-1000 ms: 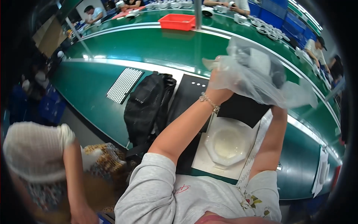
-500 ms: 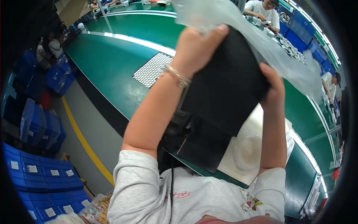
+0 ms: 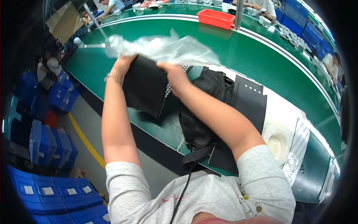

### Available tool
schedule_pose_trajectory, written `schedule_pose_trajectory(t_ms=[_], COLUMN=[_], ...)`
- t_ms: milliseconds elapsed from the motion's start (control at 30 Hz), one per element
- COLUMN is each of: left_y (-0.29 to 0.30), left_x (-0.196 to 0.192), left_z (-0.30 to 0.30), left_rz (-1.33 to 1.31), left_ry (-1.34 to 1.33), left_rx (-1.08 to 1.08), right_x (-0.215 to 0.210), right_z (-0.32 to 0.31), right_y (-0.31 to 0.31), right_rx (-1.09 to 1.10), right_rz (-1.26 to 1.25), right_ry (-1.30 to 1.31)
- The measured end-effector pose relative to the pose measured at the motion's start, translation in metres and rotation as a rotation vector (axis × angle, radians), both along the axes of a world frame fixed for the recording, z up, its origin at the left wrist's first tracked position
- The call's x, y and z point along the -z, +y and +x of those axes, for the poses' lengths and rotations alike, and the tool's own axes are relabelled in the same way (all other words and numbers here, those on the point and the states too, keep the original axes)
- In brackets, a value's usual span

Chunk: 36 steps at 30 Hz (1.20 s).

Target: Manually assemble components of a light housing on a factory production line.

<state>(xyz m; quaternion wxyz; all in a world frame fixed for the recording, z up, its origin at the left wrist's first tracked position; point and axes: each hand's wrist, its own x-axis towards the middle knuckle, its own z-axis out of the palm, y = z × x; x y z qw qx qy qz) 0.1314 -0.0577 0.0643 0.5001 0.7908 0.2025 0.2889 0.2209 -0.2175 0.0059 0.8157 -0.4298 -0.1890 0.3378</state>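
Two-Handed Hold on Black Panel, Left Side of Surface

You held a flat black panel [image 3: 144, 86] raised and tilted above the left part of the green surface [image 3: 167, 131]. Your left hand [image 3: 122, 67] was at the panel's upper left corner, with its fingers clamped on the edge. Your right hand [image 3: 176, 77] was at the upper right corner, with its fingers also clamped on the panel.

A sheet of clear plastic film [image 3: 164, 48] spread along the panel's top edge, beyond both hands. Motion blur and overlap hid whether your fingers gripped the film as well. Behind the panel and your right hand, a white-dotted sheet [image 3: 186, 67] was partly visible.

A black mesh bag [image 3: 195, 128] lay to the right of the panel, partly covered by your right forearm. Beside the bag lay a dark flat sheet [image 3: 249, 100] with a short row of white spots. Farther right, you had a pale dish [image 3: 276, 145] and, next to it, a silvery strip [image 3: 297, 143]. A red tray [image 3: 215, 24] stood on the far side, near a metal post [image 3: 238, 16]. Blue bins [image 3: 43, 181] filled the lower left.
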Motion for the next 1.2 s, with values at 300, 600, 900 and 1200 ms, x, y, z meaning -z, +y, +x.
schedule_pose_trajectory(t_ms=[300,600,900,1200], left_y=[0.075,0.141,0.082,0.096], left_x=[0.071,0.130,0.056,0.078], left_z=[-0.030,-0.029,-0.022,0.032], left_rz=[0.040,0.640,0.344,0.551], left_ry=[0.358,0.756,0.589,0.120], left_rx=[0.010,0.094,-0.110,-0.440], right_x=[0.041,0.042,-0.001,0.010], right_z=[-0.040,-0.055,0.015,0.087], right_y=[0.050,0.041,0.012,-0.008], right_rx=[0.008,-0.269,-0.306,0.017], right_rz=[-0.530,-0.463,-0.823,-0.703], right_ry=[0.060,-0.039,-0.716,-0.337])
